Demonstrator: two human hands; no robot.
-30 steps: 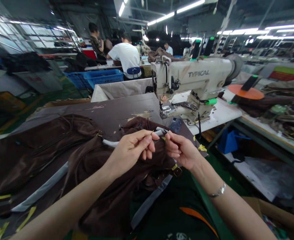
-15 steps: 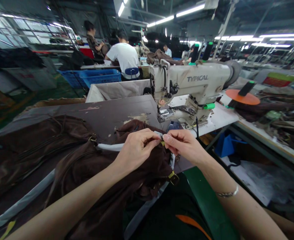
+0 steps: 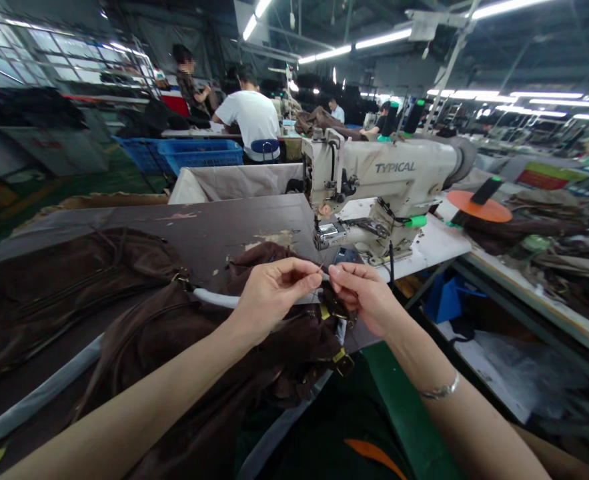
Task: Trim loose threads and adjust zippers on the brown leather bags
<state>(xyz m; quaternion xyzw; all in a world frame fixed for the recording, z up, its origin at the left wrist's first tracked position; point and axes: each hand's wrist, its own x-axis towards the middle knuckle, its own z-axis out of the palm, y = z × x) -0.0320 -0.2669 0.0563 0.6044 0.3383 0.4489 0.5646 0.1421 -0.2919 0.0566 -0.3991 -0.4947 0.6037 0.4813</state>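
Note:
My left hand [image 3: 277, 292] and my right hand [image 3: 367, 295] meet tip to tip in front of the sewing machine [image 3: 397, 167], both pinching. What sits between the left fingertips is too small to name; a thin, thread-like end shows there. A short pale sliver shows at the right fingertips, its kind unclear. Beneath both hands lies a dark brown bag [image 3: 139, 327] with zips, brass-coloured buckles [image 3: 344, 362] and white-wrapped straps [image 3: 217, 298]. A bit of yellow tape [image 3: 325, 312] clings to it just below my fingers.
The bag rests on a worn grey tabletop [image 3: 214, 223]. Behind it stands a cloth-lined bin [image 3: 239, 181] and blue crates [image 3: 201, 153]. An orange disc with a thread spool [image 3: 479, 207] is on the right. Several people sit or stand farther back.
The fingertips have drawn slightly apart, and my right hand has turned a little. The yellow tape that was at my fingertips now shows lower, on the bag. The view has shifted slightly.

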